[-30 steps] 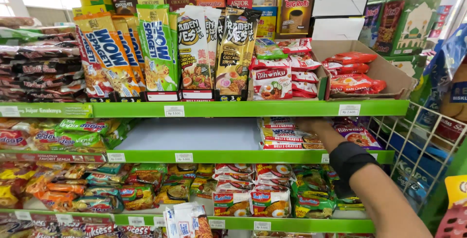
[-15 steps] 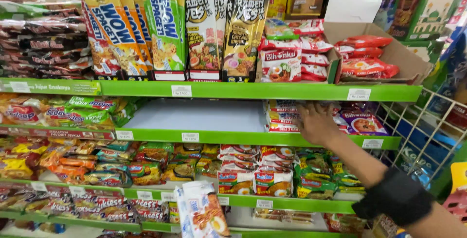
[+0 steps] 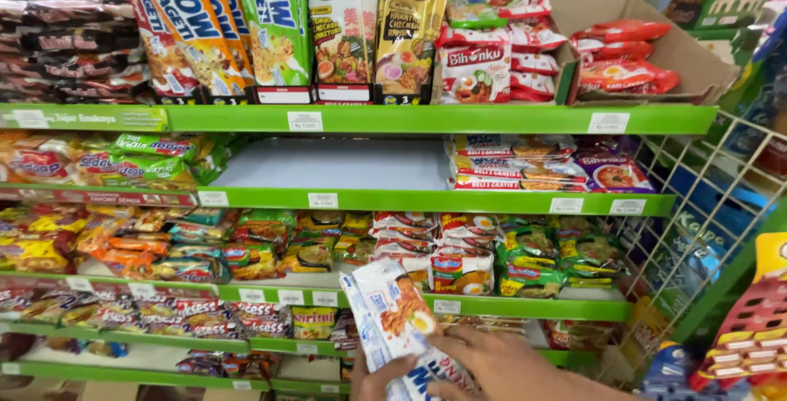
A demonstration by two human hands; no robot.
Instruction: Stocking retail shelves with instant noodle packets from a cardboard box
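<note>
Head view had the green shelving unit (image 3: 426, 119) filling nearly everything, four tiers of noodle packets. Top tier carried tall spaghetti packs (image 3: 197, 24) in orange and green, two tall ramen packs (image 3: 377, 28) beside them, then an open cardboard box (image 3: 656, 40) with red packets at the right end. Second tier showed a wide bare stretch of white shelf (image 3: 328, 163) in the middle, with flat stacked noodle packs (image 3: 512, 163) to its right and green packets at far left. Third tier was crowded with mixed orange, green and white packets (image 3: 459, 266). A white wire rack (image 3: 697, 204) hung at the right side of the unit. Low in the middle, I held a small stack of white instant noodle packets (image 3: 389, 311), tilted up and left, in front of the lower tiers and well below the bare stretch. My right hand (image 3: 500, 360) lay across the lower part of the stack, fingers closed over the front packet. My left hand (image 3: 373, 380) was mostly cut off at the bottom edge, curled around the stack from underneath, gripping it. Both hands were touching the same stack, close together.
</note>
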